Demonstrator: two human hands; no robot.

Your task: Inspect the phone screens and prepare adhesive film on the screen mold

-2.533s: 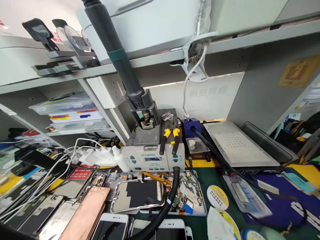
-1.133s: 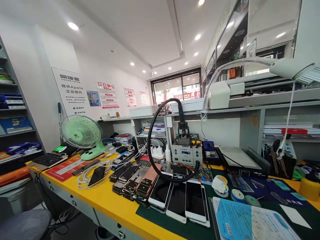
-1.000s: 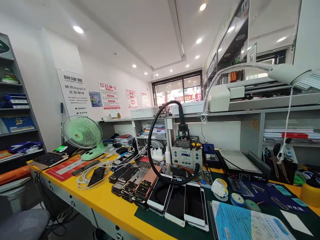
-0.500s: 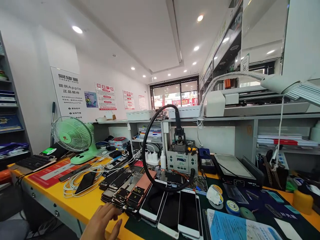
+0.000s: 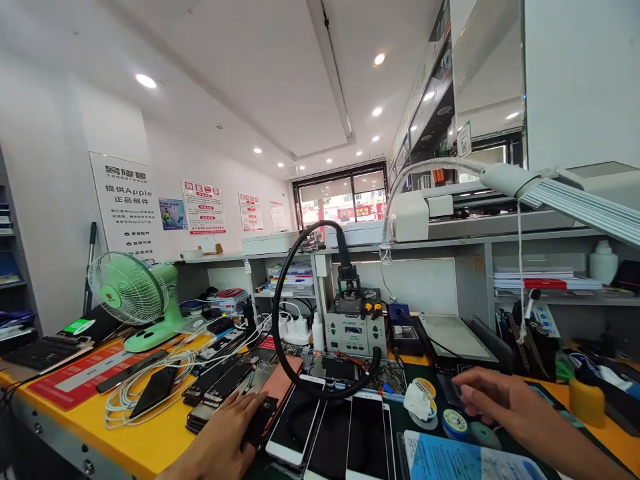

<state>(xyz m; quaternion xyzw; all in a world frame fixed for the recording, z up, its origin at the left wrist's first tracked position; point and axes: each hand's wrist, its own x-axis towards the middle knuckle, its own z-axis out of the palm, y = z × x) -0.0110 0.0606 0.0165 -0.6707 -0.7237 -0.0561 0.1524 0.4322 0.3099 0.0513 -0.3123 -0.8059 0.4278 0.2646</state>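
While the left hand (image 5: 225,430) lies over the near end of the stacked phone parts (image 5: 220,385), its fingers extended and its thumb set apart, the camera does not show whether it grips any of them; the palm side is hidden. The stacked parts are on the yellow bench top (image 5: 125,443), with a rose-gold housing (image 5: 285,380) extending beyond the fingertips. Just to the right of the stack, white-framed phones (image 5: 294,427) are laid face up, screens dark. The right hand (image 5: 493,403) is held above the dark mat, fingers loosely curled and thumb apart from the forefinger, the grasp unclosed. Nearest to it are a blue-rimmed round tin (image 5: 455,423) and a green disc (image 5: 485,435); contact with either cannot be confirmed. A blue-and-white printed sheet (image 5: 465,460) lies in front of these. At the rear, a hot-air station (image 5: 354,337) stands with its black hose (image 5: 278,300) looping forward over the phones, and 1 pair of yellow-and-black pliers (image 5: 371,309) on top. A white bottle (image 5: 318,333) stands upright beside the station. A green fan (image 5: 133,293) occupies the left end, near a coil of white cable (image 5: 117,400).
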